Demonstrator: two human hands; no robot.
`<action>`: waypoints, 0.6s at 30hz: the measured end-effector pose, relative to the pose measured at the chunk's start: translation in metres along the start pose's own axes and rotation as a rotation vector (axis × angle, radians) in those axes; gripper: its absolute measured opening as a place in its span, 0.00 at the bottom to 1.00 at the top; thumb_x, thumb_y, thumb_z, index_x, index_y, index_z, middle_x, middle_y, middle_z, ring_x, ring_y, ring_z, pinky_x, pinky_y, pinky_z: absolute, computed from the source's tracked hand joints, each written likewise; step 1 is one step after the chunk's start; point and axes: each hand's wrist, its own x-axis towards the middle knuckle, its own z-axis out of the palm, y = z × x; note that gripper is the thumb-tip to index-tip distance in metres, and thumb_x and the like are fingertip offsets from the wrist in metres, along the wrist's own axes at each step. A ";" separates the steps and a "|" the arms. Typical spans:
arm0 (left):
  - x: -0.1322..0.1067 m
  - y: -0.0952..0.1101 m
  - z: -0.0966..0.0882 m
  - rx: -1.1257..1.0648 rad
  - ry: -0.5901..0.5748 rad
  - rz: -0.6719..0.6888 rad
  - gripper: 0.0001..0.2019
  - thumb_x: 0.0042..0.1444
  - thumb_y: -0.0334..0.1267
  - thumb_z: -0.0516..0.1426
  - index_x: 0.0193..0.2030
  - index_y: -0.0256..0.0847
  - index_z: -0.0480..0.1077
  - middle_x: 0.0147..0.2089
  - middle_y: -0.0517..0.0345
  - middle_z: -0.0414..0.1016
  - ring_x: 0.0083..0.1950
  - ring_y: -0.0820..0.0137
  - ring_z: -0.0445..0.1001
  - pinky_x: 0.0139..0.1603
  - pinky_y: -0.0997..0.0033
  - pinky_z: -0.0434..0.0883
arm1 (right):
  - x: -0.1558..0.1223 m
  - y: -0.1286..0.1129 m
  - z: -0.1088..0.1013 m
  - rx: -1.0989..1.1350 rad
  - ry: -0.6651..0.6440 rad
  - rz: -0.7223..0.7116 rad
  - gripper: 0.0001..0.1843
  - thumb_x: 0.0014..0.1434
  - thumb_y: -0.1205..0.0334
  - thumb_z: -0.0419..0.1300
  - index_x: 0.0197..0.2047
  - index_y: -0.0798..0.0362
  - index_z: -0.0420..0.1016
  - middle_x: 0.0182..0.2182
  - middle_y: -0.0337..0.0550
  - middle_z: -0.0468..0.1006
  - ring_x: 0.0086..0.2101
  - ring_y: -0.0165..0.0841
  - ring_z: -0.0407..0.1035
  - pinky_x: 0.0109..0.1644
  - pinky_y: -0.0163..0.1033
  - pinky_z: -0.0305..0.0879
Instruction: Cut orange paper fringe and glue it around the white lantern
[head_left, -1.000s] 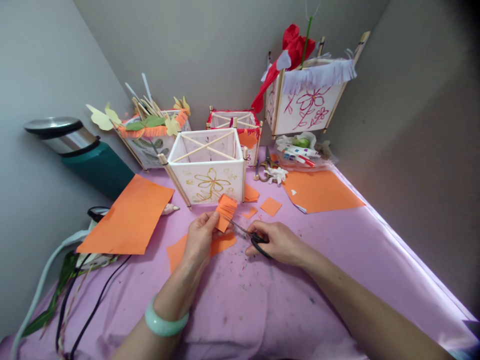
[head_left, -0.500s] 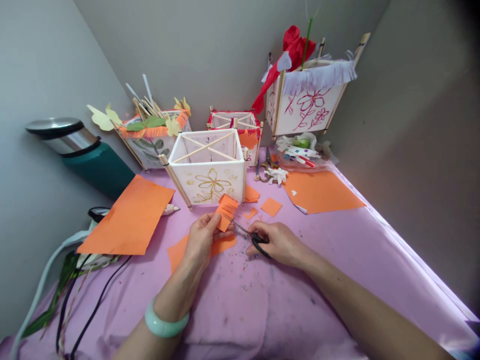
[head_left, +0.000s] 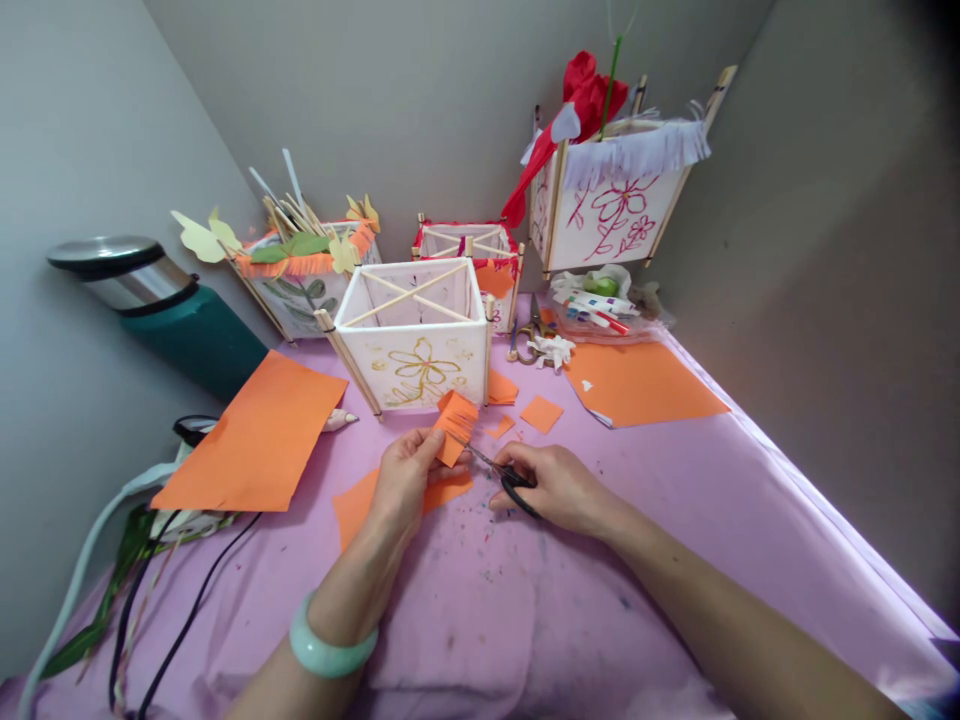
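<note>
Fringed orange paper [head_left: 456, 428] pinched in left hand [head_left: 403, 480] fingers; right hand [head_left: 559, 490] fingers closed around black-handled scissors [head_left: 521, 496], blade tips just beside the paper, above the lilac surface [head_left: 487, 620]

paper lanterns [head_left: 409, 375]: 4 | hands [head_left: 405, 482]: 2 | pairs of scissors [head_left: 519, 490]: 2 | large orange paper sheets [head_left: 251, 435]: 3 | fringed orange paper piece [head_left: 456, 428]: 1 | jade bangle [head_left: 334, 650]: 1
</note>
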 end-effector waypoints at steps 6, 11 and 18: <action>0.000 0.001 0.001 -0.001 0.015 -0.009 0.15 0.47 0.44 0.64 0.34 0.31 0.72 0.28 0.52 0.78 0.29 0.69 0.77 0.31 0.73 0.76 | 0.001 0.000 0.001 0.006 0.004 0.006 0.15 0.48 0.52 0.68 0.34 0.51 0.72 0.22 0.31 0.67 0.24 0.25 0.59 0.27 0.30 0.49; -0.001 0.002 0.001 -0.004 -0.001 -0.003 0.15 0.47 0.44 0.64 0.34 0.31 0.72 0.29 0.51 0.78 0.30 0.69 0.77 0.31 0.73 0.76 | 0.000 0.000 0.001 0.005 0.000 0.010 0.15 0.48 0.51 0.67 0.35 0.50 0.73 0.22 0.31 0.68 0.24 0.26 0.59 0.27 0.30 0.50; -0.002 0.000 0.002 0.013 -0.013 -0.021 0.15 0.48 0.44 0.63 0.33 0.32 0.71 0.28 0.51 0.79 0.29 0.69 0.77 0.30 0.73 0.76 | 0.001 -0.002 0.001 -0.009 0.008 0.015 0.15 0.48 0.51 0.67 0.35 0.51 0.73 0.22 0.31 0.68 0.24 0.26 0.59 0.28 0.30 0.50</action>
